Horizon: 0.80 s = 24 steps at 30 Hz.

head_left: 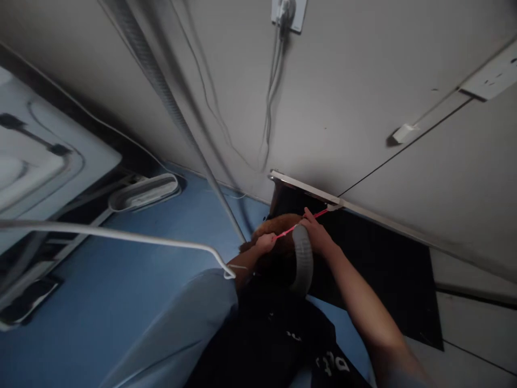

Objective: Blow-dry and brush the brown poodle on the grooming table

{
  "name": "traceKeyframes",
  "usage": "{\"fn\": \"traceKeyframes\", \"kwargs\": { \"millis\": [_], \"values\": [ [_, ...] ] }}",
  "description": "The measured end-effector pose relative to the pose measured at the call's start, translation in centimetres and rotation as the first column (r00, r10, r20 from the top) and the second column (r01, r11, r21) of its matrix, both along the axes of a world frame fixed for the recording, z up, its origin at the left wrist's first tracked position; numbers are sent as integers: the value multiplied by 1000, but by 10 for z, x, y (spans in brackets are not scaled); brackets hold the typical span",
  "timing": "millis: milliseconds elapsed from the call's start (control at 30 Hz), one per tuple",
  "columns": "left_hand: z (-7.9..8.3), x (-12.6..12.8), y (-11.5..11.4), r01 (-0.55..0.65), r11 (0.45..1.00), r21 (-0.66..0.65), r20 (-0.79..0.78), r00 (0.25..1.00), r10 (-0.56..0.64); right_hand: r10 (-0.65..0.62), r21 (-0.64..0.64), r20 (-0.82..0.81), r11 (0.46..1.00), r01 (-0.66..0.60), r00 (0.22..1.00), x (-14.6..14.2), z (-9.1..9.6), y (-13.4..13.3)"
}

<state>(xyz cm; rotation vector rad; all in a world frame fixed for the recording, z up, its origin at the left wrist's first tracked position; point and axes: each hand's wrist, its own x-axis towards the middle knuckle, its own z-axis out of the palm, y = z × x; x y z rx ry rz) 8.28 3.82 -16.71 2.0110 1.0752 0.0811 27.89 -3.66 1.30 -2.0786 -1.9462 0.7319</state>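
Note:
My left hand (265, 243) is closed on one end of a thin pink-red cord (287, 232), its fingers pressed together. My right hand (317, 234) grips the same cord further along, with one finger or the thumb raised. Past that hand the cord runs up to a small pale piece (334, 205) at the edge of a white-rimmed black panel. A grey ribbed hose (304, 256) curves just below my right hand; whether they touch, I cannot tell. Behind both hands is a brown, furry-looking surface (278, 223), partly hidden and blurred.
A long grey corrugated hose (161, 91) slants down the wall. A white tube (153, 238) crosses from the left. The black panel (388, 269) spreads to my right. Plugged cables hang from a wall socket (297, 13). White equipment on a frame (52, 156) stands left over blue floor (121, 275).

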Motion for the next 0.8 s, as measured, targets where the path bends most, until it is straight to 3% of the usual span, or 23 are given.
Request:
{"fn": "traceKeyframes", "kwargs": {
  "millis": [67,133,267,433,600,800],
  "values": [
    [-5,-6,3,-7,1000,-29,-88,996,4,87,-142,163,988,-64,983,3,4,24],
    [-3,-10,10,11,999,-31,-115,993,-15,119,-181,240,981,-76,963,8,4,37],
    [11,2,20,85,996,39,40,995,-86,115,-123,237,988,-88,965,22,-3,39],
    [30,53,21,152,980,126,279,943,-182,97,-97,217,992,-78,971,37,-11,39],
    [35,82,18,127,987,100,231,962,-147,73,-106,222,993,-50,972,40,-11,44],
    [31,80,16,149,986,77,244,956,-163,74,-144,234,989,-41,969,42,-8,48]
  ]
}}
